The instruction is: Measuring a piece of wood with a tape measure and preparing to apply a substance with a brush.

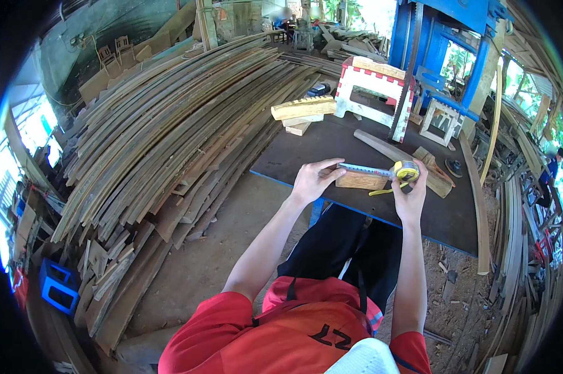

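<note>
A yellow tape measure (407,170) sits in my right hand (412,190), fingers closed round its case. Its blade (365,169) is pulled out a short way to the left, where my left hand (317,179) pinches the end between thumb and fingers. Just under the blade lies a small block of wood (361,181) near the front edge of the dark table (306,149). The blade runs along the block's upper side; whether it touches the wood I cannot tell. A yellow strap (381,192) hangs from the tape measure.
A red and white step stool (373,81), stacked wood pieces (303,108) and a long stick (381,144) are on the table. Behind rises a blue machine with a vertical blade (409,68). Long boards (188,118) are piled left; a blue crate (59,287) stands lower left.
</note>
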Demonstrator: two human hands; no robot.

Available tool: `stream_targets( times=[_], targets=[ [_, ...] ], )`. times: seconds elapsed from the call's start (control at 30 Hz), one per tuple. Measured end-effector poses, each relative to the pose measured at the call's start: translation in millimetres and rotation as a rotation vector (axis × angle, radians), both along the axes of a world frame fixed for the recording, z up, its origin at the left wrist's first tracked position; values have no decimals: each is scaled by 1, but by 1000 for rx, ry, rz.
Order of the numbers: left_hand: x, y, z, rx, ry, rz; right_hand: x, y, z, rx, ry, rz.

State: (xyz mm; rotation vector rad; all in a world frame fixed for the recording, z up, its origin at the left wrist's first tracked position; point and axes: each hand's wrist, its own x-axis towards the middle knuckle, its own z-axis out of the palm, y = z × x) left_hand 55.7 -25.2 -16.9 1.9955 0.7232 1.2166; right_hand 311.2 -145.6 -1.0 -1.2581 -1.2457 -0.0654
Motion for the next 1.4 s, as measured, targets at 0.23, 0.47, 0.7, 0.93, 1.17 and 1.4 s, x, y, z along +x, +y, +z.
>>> stream_targets(
  times=[0.23, 0.47, 0.7, 0.93, 1.17, 1.4],
  targets=[
    [3, 3, -5, -14, 4, -44, 0, 2, 0, 68, 14, 42],
    [3, 2, -3, 68, -33, -29, 0, 1, 1, 1, 46, 34],
    [4, 2, -5, 30, -47, 15, 2, 1, -1, -22, 39, 16],
    [4, 5, -10, 36, -51, 25, 2, 3, -2, -24, 39, 1],
    [5, 5, -8, 29, -117, 8, 1, 2, -1, -39, 61, 21],
    [3, 4, -4, -6, -68, -28, 0, 1, 3, -39, 28, -4]
  ],
)
